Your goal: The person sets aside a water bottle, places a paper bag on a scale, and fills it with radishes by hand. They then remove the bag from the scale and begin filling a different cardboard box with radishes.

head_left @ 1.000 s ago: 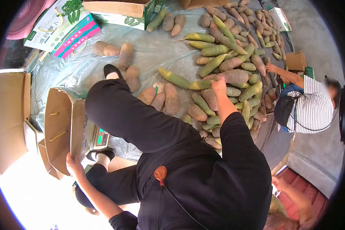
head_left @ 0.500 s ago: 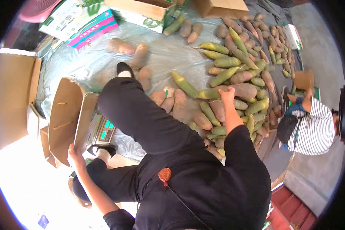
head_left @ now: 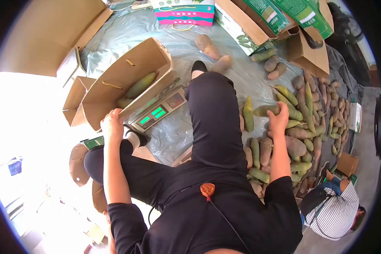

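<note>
- Gripping the near rim of the brown carton [head_left: 114, 80], our left hand [head_left: 111, 123] has its fingers folded over the cardboard edge
- The carton rests on the weighing scale [head_left: 158, 112] with its opening turned towards us; the lit green display of the scale shows just beside the left hand
- Inside the carton we see a packed shoot [head_left: 140, 84], green, lying against the far wall
- Our right hand [head_left: 278, 120] is stretched out past our black trouser leg [head_left: 213, 114], fingers closed around one end of a green-yellow shoot [head_left: 263, 110]
- That shoot lies across the near edge of the heap [head_left: 313, 127], touching its neighbours
- The heap of green and brown shoots spreads to the right of the right hand over the plastic sheet [head_left: 173, 46]
- A person in a striped shirt [head_left: 336, 213] crouches at the lower right, well apart from both our hands; we cannot tell what their hands are doing
</note>
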The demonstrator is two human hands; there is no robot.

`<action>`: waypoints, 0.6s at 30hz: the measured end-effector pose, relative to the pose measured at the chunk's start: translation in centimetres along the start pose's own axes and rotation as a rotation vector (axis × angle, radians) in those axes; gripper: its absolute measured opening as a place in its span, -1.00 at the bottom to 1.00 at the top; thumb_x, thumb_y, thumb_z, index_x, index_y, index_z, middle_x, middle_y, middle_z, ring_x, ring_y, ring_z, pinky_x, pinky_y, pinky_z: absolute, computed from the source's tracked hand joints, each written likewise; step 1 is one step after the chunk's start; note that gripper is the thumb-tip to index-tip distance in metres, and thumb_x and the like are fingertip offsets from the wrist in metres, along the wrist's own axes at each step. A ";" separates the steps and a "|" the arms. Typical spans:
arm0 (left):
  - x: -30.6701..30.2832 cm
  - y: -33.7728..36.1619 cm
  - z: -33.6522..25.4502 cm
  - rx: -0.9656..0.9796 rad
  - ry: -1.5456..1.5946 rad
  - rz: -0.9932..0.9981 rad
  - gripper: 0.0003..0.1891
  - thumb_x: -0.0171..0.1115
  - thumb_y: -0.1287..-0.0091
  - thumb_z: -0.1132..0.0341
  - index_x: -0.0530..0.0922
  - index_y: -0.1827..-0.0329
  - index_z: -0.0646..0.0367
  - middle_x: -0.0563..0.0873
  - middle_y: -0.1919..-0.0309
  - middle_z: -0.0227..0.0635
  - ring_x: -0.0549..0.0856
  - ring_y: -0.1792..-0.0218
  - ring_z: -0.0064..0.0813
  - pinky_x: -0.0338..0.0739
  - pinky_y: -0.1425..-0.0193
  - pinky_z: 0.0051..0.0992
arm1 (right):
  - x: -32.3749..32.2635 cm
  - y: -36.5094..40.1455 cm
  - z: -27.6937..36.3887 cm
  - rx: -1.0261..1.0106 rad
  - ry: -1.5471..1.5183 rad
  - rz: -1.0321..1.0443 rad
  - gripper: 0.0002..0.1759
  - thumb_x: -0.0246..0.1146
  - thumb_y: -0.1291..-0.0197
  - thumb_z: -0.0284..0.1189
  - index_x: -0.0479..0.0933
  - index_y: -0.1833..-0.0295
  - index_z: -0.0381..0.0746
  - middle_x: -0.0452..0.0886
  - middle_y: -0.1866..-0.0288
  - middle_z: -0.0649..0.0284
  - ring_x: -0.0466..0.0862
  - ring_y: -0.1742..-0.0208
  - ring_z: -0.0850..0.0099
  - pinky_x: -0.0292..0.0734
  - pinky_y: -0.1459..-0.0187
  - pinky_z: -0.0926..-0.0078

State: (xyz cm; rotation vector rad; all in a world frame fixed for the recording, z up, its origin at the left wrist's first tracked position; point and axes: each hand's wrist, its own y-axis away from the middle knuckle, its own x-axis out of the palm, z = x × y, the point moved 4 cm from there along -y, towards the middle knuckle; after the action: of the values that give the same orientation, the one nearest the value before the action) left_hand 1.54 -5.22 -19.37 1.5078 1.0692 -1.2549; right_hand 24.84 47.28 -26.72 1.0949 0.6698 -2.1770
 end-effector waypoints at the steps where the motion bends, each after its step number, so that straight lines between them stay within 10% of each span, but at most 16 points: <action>1: 0.0 0.0 0.0 -0.010 0.004 -0.006 -0.75 0.16 -0.09 0.44 0.58 0.14 0.07 0.67 0.20 -0.29 0.62 0.08 -0.24 0.42 0.00 -0.22 | -0.6 -1.2 1.6 -0.012 -0.001 0.001 -0.43 0.44 0.22 -0.56 0.41 0.00 -0.24 0.52 0.06 0.12 0.50 0.00 0.12 0.39 -0.05 0.29; 7: -0.6 0.1 -0.5 -0.024 -0.019 0.027 -0.75 0.18 -0.11 0.43 0.57 0.11 0.06 0.66 0.20 -0.30 0.61 0.05 -0.24 0.41 -0.01 -0.21 | -6.1 -7.0 16.2 -0.256 -0.614 -0.117 -0.50 0.41 0.14 -0.60 0.43 0.01 -0.26 0.49 0.08 0.29 0.50 0.02 0.50 0.41 -0.01 0.52; 18: 0.7 -0.1 0.9 0.028 -0.011 0.025 -0.67 0.21 -0.11 0.42 0.53 0.01 0.07 0.65 0.07 -0.25 0.60 0.00 -0.16 0.42 -0.01 -0.14 | 1.2 -7.2 38.1 -0.559 -0.981 0.210 -0.46 0.45 0.16 -0.46 0.40 0.03 -0.26 0.51 0.18 0.19 0.56 0.17 0.38 0.49 0.13 0.44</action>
State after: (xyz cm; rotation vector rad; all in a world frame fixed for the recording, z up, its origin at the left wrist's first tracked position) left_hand 1.29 -6.02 -20.20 1.5287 1.0266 -1.2646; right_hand -0.82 26.57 -6.32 -0.2096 0.5838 -1.8472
